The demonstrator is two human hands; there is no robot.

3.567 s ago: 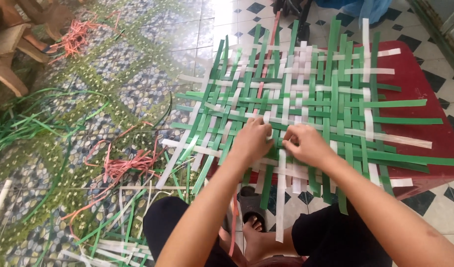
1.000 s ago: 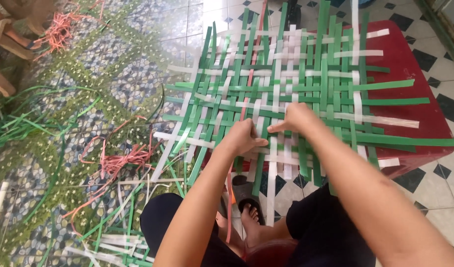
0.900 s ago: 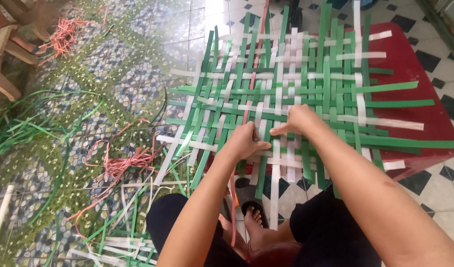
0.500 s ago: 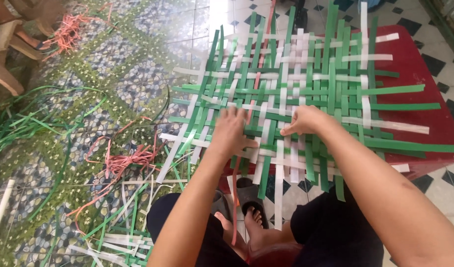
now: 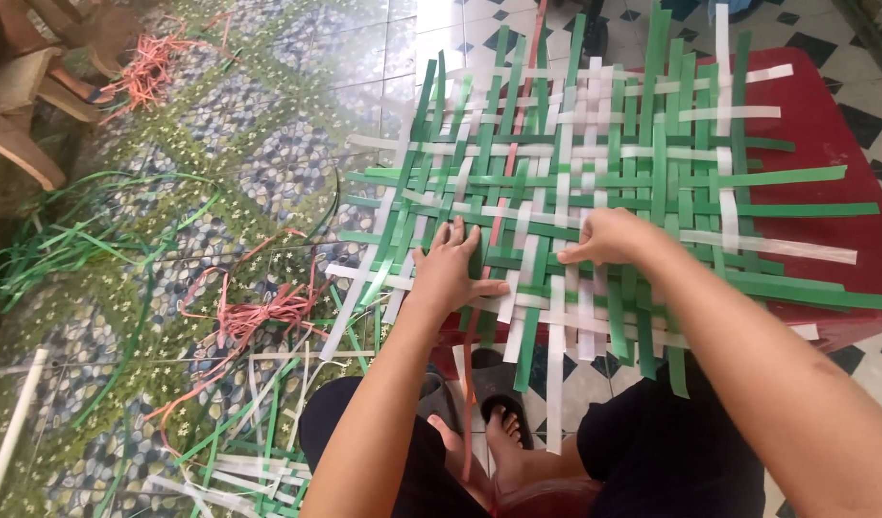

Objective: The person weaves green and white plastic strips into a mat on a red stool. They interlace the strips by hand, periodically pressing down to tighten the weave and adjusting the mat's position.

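hands work a woven mat (image 5: pixel 595 163): left hand (image 5: pixel 451 273) lies flat and open, pinning strips down; right hand (image 5: pixel 604 238), just beside it, pinches a white strip (image 5: pixel 568 251) to seat it.

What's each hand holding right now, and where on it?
Left hand holds nothing; it lies flat on the woven mat. Right hand seems to pinch a white strip in the mat's near middle.

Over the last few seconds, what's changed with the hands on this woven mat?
The left hand let go of its pinch and now lies flat with fingers spread on the mat. The right hand slid slightly right, pinching a strip. The mat, red table and floor scraps stayed put.
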